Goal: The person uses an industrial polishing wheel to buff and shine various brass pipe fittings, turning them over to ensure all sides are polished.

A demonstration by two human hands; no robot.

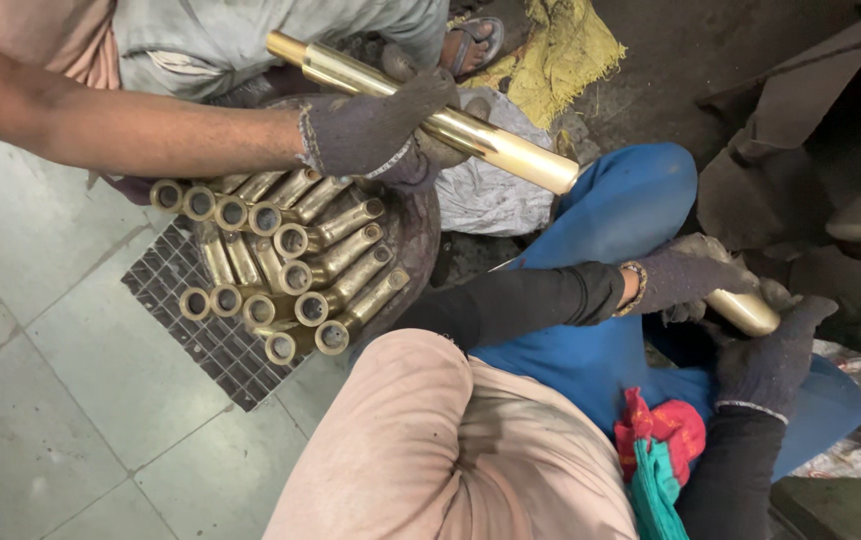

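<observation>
- Head view, wearer's hands: both are gloved in dark knit, low right of frame, over the blue-clad lap.
- Left hand [686,280] is being wrapped over a short brass tube [743,310]; fingers are being curled down on it, pressed around its upper part.
- Right hand [766,360] is being held just below the tube's polished end, touching it; fingers are being bent up toward it, but whether they are fully closed on it cannot be told.
- The tube itself is being held between the two hands, mostly hidden, only the rounded shiny end showing.
- Head view, co-worker: a bare arm is being reached in from the left, its gloved hand [371,130] being clamped around a long polished brass tube [431,110], tilted down to the right.
- A stack of dull brass tubes [286,265] is being kept below that hand, open ends facing the camera, lying on a dark grid mat [206,335] on the tiled floor [41,400].
- A red and green cloth [656,440] is lying on the lap, near the right wrist.
</observation>
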